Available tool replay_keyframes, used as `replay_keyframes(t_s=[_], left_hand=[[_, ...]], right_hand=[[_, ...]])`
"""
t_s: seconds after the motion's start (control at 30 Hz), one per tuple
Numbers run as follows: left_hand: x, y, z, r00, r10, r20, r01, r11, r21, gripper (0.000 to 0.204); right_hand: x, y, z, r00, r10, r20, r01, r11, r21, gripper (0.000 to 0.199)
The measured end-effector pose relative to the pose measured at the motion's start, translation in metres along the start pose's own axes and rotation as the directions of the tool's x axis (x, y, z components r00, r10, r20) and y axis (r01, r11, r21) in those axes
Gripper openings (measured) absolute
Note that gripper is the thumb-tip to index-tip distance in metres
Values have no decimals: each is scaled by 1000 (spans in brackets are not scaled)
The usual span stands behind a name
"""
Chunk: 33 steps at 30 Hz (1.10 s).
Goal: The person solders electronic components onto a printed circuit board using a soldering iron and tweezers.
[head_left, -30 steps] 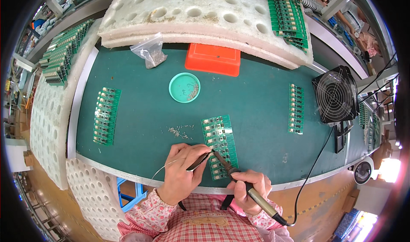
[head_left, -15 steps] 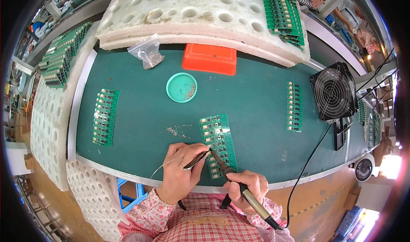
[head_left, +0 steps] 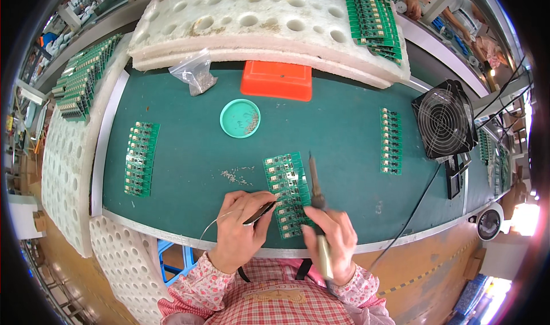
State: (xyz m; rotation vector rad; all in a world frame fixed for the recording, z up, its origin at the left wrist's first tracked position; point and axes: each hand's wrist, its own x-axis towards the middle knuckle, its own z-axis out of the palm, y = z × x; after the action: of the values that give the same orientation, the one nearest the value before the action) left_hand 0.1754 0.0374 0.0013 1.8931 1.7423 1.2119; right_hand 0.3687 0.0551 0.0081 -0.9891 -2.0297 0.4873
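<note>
Left hand (head_left: 240, 233) grips tweezers (head_left: 260, 212), right hand (head_left: 332, 236) grips soldering iron (head_left: 317, 196), below orange box (head_left: 277, 80)

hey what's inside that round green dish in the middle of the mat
The green dish holds a small heap of tiny greyish bits on its right side; the other side shows bare green bottom. What the bits are is too small to tell. Nothing covers the dish.
</note>
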Motion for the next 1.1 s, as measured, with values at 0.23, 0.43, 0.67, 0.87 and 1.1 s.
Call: replay_keyframes(t_s=[0.23,0.43,0.67,0.87,1.1], left_hand=[[-4,2,-9,999,-26,-23,25,999,-37,25],[-1,17,-30,987,70,147,-101,971,217,22],[6,33,-40,858,38,512,-351,770,532,20],[6,44,-36,901,171,399,-365,794,485,19],[8,41,-18,876,284,391,-366,918,155,20]], right_hand=[[5,-5,10,983,154,103,-128,966,-224,67],[7,16,-12,977,209,33,-192,941,-277,70],[10,38,-46,970,237,48,-213,930,-299,68],[-6,37,-45,998,66,19,-62,984,-170,49],[-5,17,-47,953,-82,292,117,988,-104,39]])
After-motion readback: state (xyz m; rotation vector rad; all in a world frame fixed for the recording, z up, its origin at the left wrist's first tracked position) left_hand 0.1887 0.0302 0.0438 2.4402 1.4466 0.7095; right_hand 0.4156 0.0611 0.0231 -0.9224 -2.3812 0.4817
